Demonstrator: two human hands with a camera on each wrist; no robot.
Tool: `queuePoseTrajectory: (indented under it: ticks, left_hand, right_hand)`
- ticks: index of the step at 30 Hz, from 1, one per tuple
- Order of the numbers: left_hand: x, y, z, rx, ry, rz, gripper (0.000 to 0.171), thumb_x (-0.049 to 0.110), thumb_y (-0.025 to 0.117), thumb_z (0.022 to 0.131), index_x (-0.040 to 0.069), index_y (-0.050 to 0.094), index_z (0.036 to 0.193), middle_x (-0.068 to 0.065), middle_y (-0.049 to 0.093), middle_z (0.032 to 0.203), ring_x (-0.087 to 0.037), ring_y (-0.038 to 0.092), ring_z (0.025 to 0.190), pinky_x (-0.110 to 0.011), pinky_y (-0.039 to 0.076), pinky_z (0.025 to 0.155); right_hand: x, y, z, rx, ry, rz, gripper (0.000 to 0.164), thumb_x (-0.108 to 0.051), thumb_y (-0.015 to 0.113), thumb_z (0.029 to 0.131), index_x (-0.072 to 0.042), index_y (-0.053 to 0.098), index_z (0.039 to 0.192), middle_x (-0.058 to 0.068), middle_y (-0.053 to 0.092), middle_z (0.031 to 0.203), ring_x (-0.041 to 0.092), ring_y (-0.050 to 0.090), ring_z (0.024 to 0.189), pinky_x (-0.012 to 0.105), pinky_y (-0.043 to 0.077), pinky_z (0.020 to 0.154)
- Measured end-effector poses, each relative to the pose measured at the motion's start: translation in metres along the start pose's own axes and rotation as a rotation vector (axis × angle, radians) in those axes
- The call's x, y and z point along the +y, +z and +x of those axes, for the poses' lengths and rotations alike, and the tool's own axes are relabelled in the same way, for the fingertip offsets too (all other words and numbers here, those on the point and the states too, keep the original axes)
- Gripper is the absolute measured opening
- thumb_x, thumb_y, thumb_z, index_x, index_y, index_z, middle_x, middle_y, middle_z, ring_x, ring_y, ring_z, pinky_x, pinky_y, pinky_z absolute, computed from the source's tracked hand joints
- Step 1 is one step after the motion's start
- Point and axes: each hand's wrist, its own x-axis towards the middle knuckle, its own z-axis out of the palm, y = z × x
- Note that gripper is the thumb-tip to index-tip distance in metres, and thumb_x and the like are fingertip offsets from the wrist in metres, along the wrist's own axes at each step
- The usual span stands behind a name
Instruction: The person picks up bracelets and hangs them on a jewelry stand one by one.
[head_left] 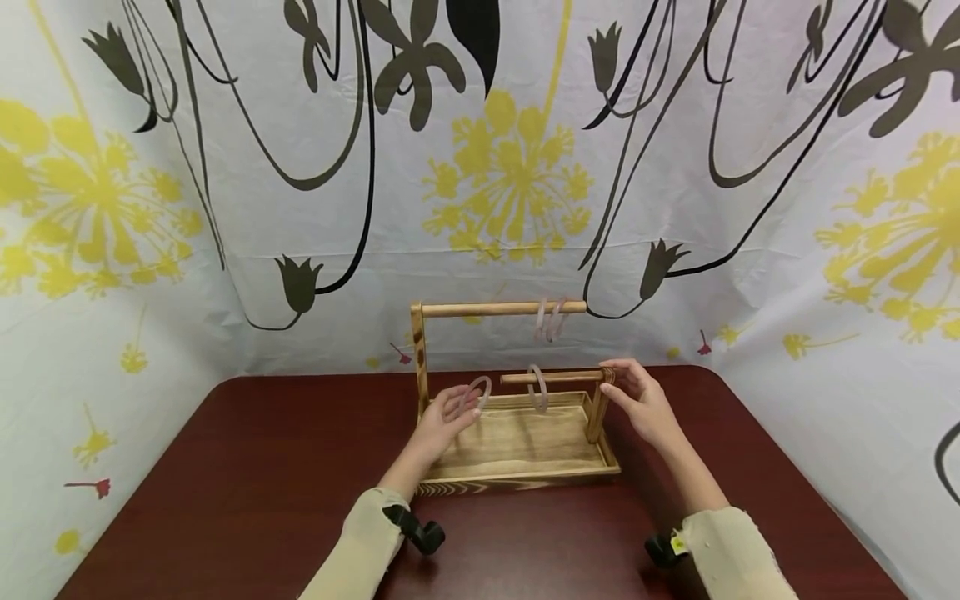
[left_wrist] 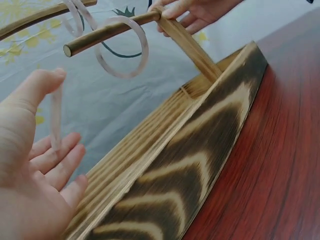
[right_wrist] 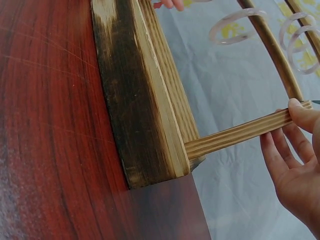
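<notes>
A wooden stand with a shallow tray base (head_left: 517, 481) carries two horizontal rods at different heights. My left hand (head_left: 438, 429) is over the tray's left side, pinching a pale pink bangle (left_wrist: 56, 120) between thumb and fingers. On the lower rod (left_wrist: 112, 35), whose free end points left, hangs another pale bangle (left_wrist: 145, 52). The right hand (head_left: 648, 410) grips the top of the short post (right_wrist: 240, 134), where the lower rod joins it. Two more pale bangles (head_left: 540, 321) hang near the right end of the upper rod (head_left: 487, 309).
The stand sits on a dark red wooden table (head_left: 315, 467), toward its back edge. Behind it hangs a white curtain (head_left: 465, 217) with yellow and grey flower prints. A taller post (head_left: 420, 354) rises at the tray's left and bears the upper rod.
</notes>
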Motion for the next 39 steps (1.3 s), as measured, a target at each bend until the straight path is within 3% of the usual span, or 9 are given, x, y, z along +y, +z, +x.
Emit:
queuePoseTrajectory:
  ticks: [5,8,13,20,24,33,39]
  left_hand:
    - [0.004,0.009,0.004,0.036,0.038,-0.093,0.058,0.012,0.060,0.100,-0.002,0.032,0.149,-0.021,0.043,0.154,-0.034,0.042,0.143,-0.042,0.037,0.118]
    - [0.004,0.017,0.005,0.052,0.046,-0.091,0.058,0.014,0.057,0.101,-0.003,0.031,0.149,-0.025,0.039,0.155,-0.037,0.040,0.144,-0.046,0.034,0.119]
    - [0.001,0.029,0.004,0.023,0.069,-0.122,0.058,0.016,0.056,0.102,-0.004,0.028,0.149,-0.027,0.035,0.156,-0.039,0.035,0.146,-0.046,0.033,0.120]
    - [0.000,0.039,0.008,0.002,0.110,-0.191,0.057,0.011,0.056,0.101,-0.001,0.028,0.149,-0.025,0.034,0.158,-0.038,0.034,0.147,-0.037,0.037,0.117]
    - [0.000,0.043,0.009,-0.034,0.133,-0.173,0.058,0.010,0.057,0.101,-0.004,0.027,0.148,-0.028,0.033,0.157,-0.042,0.034,0.146,-0.042,0.038,0.117]
    - [-0.003,0.049,0.012,-0.077,0.142,-0.106,0.059,0.013,0.060,0.100,-0.002,0.028,0.148,-0.027,0.036,0.156,-0.042,0.034,0.146,-0.050,0.033,0.119]
    - [-0.005,0.051,0.015,-0.095,0.115,-0.055,0.063,0.016,0.061,0.099,0.001,0.027,0.149,-0.023,0.039,0.155,-0.039,0.035,0.146,-0.053,0.029,0.121]
  right_hand:
    - [-0.001,0.000,0.004,-0.003,-0.003,-0.007,0.034,-0.009,0.062,0.099,-0.002,0.057,0.131,0.019,0.062,0.126,-0.012,0.051,0.107,0.007,0.042,0.090]
    - [-0.001,0.000,0.000,-0.003,0.001,0.007,0.033,-0.012,0.062,0.099,-0.004,0.057,0.131,0.010,0.064,0.122,-0.012,0.053,0.106,0.007,0.042,0.090]
    - [0.002,0.001,-0.006,0.005,-0.003,0.029,0.033,-0.010,0.063,0.098,0.002,0.057,0.128,-0.003,0.063,0.116,-0.011,0.055,0.104,0.006,0.043,0.088]
    - [0.002,0.002,-0.002,0.010,-0.039,0.030,0.032,-0.009,0.064,0.097,0.000,0.058,0.128,0.010,0.064,0.121,-0.012,0.053,0.107,0.005,0.043,0.089]
    - [0.002,0.002,-0.002,0.010,-0.043,0.043,0.032,-0.007,0.064,0.097,0.000,0.058,0.128,0.014,0.064,0.121,-0.012,0.054,0.106,0.006,0.043,0.088]
    - [0.002,0.003,-0.003,0.026,-0.048,0.067,0.031,-0.006,0.064,0.096,0.000,0.059,0.127,0.008,0.065,0.115,-0.010,0.056,0.102,0.007,0.045,0.086]
    - [0.002,0.003,-0.002,0.026,-0.047,0.062,0.031,-0.006,0.064,0.096,-0.001,0.059,0.127,0.008,0.065,0.116,-0.010,0.055,0.102,0.007,0.045,0.086]
